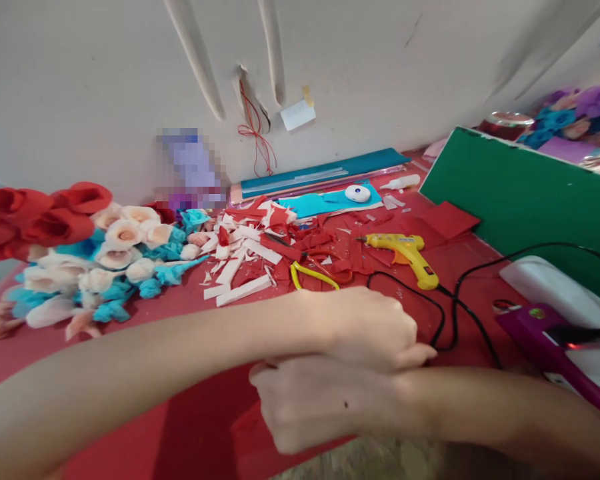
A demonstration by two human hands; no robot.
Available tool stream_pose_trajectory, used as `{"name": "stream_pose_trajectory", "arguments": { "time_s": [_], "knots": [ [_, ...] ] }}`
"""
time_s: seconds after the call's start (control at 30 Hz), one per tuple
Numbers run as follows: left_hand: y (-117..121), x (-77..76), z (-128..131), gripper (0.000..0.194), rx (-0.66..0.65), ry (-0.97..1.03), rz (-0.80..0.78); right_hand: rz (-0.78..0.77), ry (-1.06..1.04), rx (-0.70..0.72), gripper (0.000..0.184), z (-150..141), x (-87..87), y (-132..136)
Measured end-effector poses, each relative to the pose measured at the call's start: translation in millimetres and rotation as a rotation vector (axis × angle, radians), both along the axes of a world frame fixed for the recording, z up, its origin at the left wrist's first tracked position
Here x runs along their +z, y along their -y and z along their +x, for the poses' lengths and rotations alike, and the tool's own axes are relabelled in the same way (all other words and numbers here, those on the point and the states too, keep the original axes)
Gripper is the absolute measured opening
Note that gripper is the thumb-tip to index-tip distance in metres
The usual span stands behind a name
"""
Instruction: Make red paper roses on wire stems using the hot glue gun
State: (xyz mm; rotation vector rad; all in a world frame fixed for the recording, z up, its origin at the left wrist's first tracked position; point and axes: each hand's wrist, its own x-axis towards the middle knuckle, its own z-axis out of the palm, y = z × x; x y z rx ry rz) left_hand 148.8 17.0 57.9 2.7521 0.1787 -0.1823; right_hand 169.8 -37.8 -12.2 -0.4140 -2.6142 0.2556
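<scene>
My forearms cross low over the red table [145, 400]. My left hand [370, 327] reaches to the right and is closed, fingers curled under and turned away from view. Just below it, my right hand [320, 403] points left, also closed, its wrist side overlapped by my left hand. What either hand grips, if anything, is hidden. A piece of red paper [247, 430] shows beside and under my right hand; I cannot tell whether it is held. Beyond my left hand lie yellow-handled pliers [313, 275] and a yellow glue gun [405, 253].
Red and white paper scraps [253, 250] cover the middle. Paper flowers [115, 247] are heaped at left. A green board [525, 193] leans at right, near black cords [455, 313] and a purple device [545, 347]. Blue paper [313, 203] lies by the wall.
</scene>
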Motion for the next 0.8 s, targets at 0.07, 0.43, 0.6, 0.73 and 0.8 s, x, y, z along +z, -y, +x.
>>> {"name": "stream_pose_trajectory", "arguments": {
  "time_s": [0.07, 0.43, 0.6, 0.73, 0.8],
  "knots": [
    [-17.0, -12.2, 2.9, 0.051, 0.166, 0.073, 0.066, 0.076, 0.053, 0.146, 0.021, 5.8, 9.6, 1.1],
    [-86.1, -31.8, -62.1, 0.037, 0.536, 0.187, 0.238, 0.226, 0.075, 0.218, 0.017, 13.1, 35.2, -5.7],
    [-89.2, -27.6, -81.0, 0.036, 0.532, 0.283, 0.127, -0.040, -0.374, -0.014, 0.015, 29.0, 58.1, -26.1],
    [-82.1, -26.6, -88.7, 0.021, 0.597, 0.360, -0.004, -0.744, -0.867, -0.287, 0.018, 42.1, 66.8, -42.2],
    [-77.7, -26.1, -92.0, 0.027, 0.648, 0.396, -0.085, -0.951, -1.008, -0.284, 0.021, 45.4, 67.0, -48.6]
  ]
}}
